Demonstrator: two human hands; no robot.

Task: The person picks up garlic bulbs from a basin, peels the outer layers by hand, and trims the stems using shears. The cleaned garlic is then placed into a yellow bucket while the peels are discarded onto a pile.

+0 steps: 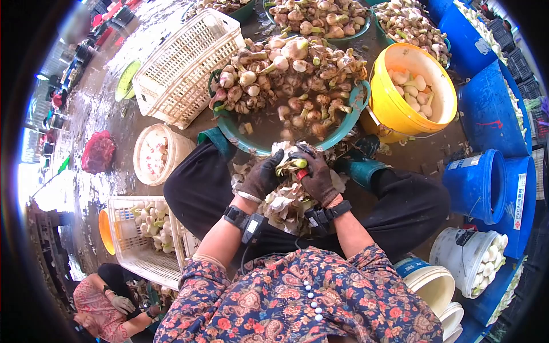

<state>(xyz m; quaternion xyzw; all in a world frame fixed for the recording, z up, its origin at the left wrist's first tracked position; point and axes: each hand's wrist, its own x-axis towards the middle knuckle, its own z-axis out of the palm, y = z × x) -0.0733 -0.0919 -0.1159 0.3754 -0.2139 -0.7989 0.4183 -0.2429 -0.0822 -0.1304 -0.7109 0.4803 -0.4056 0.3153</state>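
Observation:
My left hand (262,175), in a dark glove, is closed around a garlic bulb (299,163) whose pale green cut stem faces me. My right hand (318,178), also gloved, meets it from the other side. A short red handle (302,174) shows in the right fist; its blade or tip is hidden. Loose papery garlic skins (280,207) are heaped beneath both hands, between my legs. Just beyond the hands stands a teal basin (231,136) of brownish water, with unpeeled garlic bulbs (303,63) piled in it.
A yellow bucket (382,86) with peeled bulbs stands right of the basin. White crates (191,63) and a white bucket (143,143) are on the left. Blue buckets (466,186) and a white bucket of garlic (452,257) line the right. Another person (106,308) sits at lower left.

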